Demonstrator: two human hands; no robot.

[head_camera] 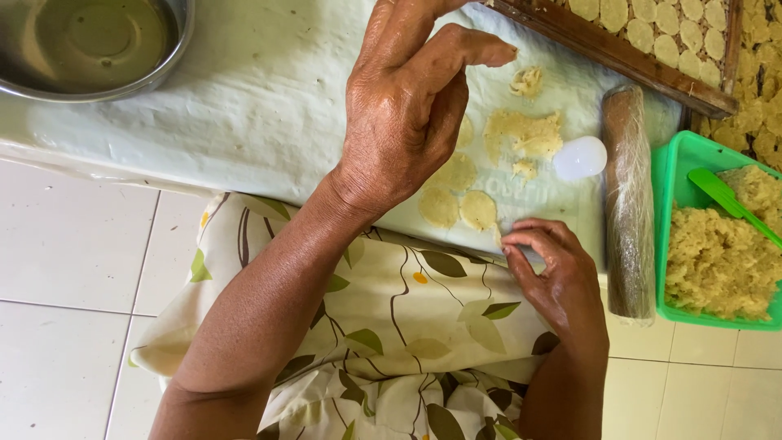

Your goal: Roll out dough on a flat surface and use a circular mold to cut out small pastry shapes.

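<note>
Looking down from the head camera, the nearest thing is a leaf-patterned cloth (pixel 391 326) over the person's lap, above a white tiled floor (pixel 73 269); both forearms come up across it to the counter (pixel 244 98), which is covered with a pale sheet.

The right hand (pixel 550 269) is at the near edge of the sheet; its fingertips (pixel 513 244) are drawn narrow together, pinching at the edge of a thin round dough disc (pixel 479 210), which lies just to the left of and slightly beyond the fingers; I cannot tell if the disc is already lifted. This hand is clearly the nearer one to it. More flat discs (pixel 440 207) lie beside it in a small group.

The left hand (pixel 403 114) hovers higher over the same group, holding nothing, fingers loosely bent, the forefinger stretched toward the right.

Farther out are rough dough scraps (pixel 525 134) and a small white round cap (pixel 580 157); a plastic-wrapped rolling pin (pixel 629 204) lies with its long axis going away from the person; to the right a green tub (pixel 676 163) holds crumbly dough and a green spatula (pixel 725 200); at the far edge a wooden-framed tray (pixel 603 45) carries rows of discs, and far left stands a metal bowl (pixel 167 57).
</note>
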